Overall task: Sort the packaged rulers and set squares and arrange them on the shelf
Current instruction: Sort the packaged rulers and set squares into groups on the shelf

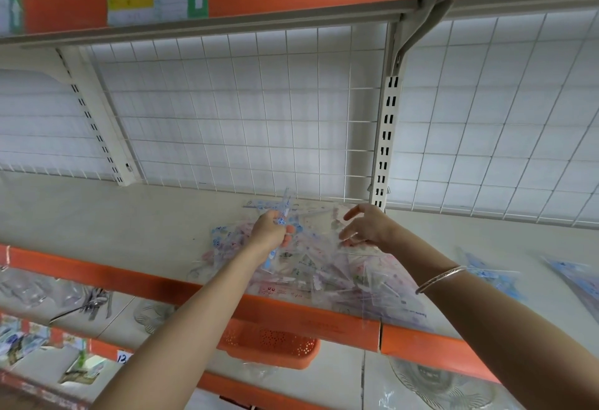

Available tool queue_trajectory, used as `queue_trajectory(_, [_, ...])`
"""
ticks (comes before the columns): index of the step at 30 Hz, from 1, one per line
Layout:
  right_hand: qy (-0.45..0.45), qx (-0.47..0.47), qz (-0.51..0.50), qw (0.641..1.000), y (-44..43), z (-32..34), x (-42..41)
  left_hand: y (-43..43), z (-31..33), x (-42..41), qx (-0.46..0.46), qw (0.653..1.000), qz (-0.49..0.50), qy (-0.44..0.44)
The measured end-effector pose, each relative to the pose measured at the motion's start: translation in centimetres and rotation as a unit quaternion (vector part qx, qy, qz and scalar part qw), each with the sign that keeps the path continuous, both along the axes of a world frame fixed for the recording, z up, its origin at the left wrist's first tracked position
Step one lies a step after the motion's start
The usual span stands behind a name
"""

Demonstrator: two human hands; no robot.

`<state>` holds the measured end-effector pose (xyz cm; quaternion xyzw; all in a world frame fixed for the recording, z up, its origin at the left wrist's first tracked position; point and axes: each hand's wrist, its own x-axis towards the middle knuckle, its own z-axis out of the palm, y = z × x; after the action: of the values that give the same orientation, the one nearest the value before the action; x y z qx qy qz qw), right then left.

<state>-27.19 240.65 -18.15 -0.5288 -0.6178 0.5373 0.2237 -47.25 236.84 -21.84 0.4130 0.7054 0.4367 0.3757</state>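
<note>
A person's left hand (pixel 270 231) lifts one packaged ruler (pixel 284 212) above the shelf (pixel 113 215) at the centre of the frame. The packet's long axis runs near upright, its top end leaning slightly right toward the wire grid back panel (pixel 243 111) and its lower end showing below the wrist. The left grip is closed, fingers and thumb curled round the packet's middle. The right hand (pixel 366 226), just right of centre, has a loose, spread grip that holds nothing, its fingertips (pixel 346 241) at the top of the pile of clear packets (pixel 311 267); whether they touch it cannot be told. The pile lies in disorder from the back of the shelf to its orange front edge, packets pointing every way, too overlapped to count. Two more blue-printed packets lie flat apart from it at the right of the frame, one (pixel 496 276) beyond the right forearm and one (pixel 573 276) at the edge. One metal bangle (pixel 440 278) circles the right wrist. One orange basket (pixel 269 341) sits on the lower shelf, bottom centre
</note>
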Motion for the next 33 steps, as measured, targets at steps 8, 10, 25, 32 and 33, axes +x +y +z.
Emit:
queue_trajectory(8, [-0.077, 0.053, 0.092, 0.991, -1.3, -1.9, -2.7, -0.6, 0.5, -0.2, 0.012, 0.999, 0.002, 0.034])
queue_trajectory(10, [-0.114, 0.086, 0.095, 0.985, -1.6, -2.1, -3.3, -0.9, 0.6, -0.5, 0.017, 0.999, 0.002, 0.05])
queue_trajectory(25, [-0.185, 0.091, 0.056, 0.977, -3.1, -1.5, -4.9, -1.9, 0.2, -1.4, 0.015, 0.995, 0.001, 0.1])
queue_trajectory(32, [-0.155, 0.077, 0.036, 0.984, -3.6, -1.9, -4.8, -2.2, 0.0, -1.1, 0.011, 0.994, -0.002, 0.106])
queue_trajectory(33, [-0.15, 0.075, 0.034, 0.985, -3.6, -1.9, -4.9, -2.2, 0.0, -1.1, 0.009, 0.994, -0.002, 0.108])
